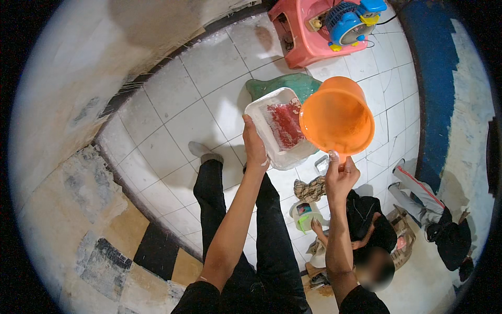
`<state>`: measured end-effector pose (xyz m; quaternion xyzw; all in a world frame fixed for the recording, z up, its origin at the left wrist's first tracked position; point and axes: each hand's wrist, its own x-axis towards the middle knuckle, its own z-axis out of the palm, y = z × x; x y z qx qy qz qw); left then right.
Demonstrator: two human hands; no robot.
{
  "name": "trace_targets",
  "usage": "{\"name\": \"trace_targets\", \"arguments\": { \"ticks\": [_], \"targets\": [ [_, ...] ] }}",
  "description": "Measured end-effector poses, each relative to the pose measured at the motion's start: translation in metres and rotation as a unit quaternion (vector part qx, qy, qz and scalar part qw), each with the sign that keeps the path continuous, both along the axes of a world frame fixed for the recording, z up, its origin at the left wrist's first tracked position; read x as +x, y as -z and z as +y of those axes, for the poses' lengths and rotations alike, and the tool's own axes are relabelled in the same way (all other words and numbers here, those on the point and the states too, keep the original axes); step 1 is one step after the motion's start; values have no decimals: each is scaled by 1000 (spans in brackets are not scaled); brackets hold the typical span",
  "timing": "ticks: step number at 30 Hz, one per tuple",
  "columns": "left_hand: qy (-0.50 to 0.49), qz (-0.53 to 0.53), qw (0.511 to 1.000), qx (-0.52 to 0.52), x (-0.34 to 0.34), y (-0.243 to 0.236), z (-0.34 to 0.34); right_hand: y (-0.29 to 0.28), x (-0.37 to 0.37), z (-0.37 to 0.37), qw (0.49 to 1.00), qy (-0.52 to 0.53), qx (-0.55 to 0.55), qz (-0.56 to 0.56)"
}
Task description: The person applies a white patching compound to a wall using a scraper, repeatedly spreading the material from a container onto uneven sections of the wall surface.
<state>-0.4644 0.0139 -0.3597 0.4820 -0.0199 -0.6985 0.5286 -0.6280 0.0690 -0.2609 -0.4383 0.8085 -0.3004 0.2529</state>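
My left hand (254,142) is closed on the near left side of a white-coated paint tray (285,159), held above the tiled floor. A red patch shows on the tray's bottom among white smears. In my right hand (341,179) is the short handle of an orange water dipper (337,118), its wide mouth turned toward me. The dipper's left side overlaps the tray's right edge in view; whether they touch I cannot tell. A thin smear coats the dipper's inside, and no stream shows between the two. Behind the tray lies a green sack (282,82), partly hidden.
A pink plastic stool (294,39) bearing a blue fan (348,25) stands far off. At lower right a person in black (374,230) sits beside a white tub (306,215) and a checkered cloth (309,188); another person's grey trousers (418,188) show further right. Walls flank both sides.
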Motion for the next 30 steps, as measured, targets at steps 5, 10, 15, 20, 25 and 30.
{"name": "trace_targets", "arguments": {
  "ticks": [5, 10, 15, 20, 25, 30],
  "targets": [
    [-2, 2, 1000, -9, -1, -2, 0, 1, 2, -1, 1000, -1, -8, -9],
    [-5, -1, 1000, -23, 0, 3, 1, 6, 0, 2, 1000, -7, -4, 5],
    [-6, -2, 1000, -14, -2, 2, 0, 5, 1, 2, 1000, 7, 6, -3],
    [-7, 7, 1000, 2, -3, 4, 0, 5, 1, 6, 999, -15, 13, 30],
    [-6, 16, 1000, -1, -4, 7, 2, 12, 1, 10, 1000, 17, -7, -5],
    [-14, 10, 1000, 3, -3, 20, 8, 28, -21, 17, 997, 29, 0, -68]
  ]
}}
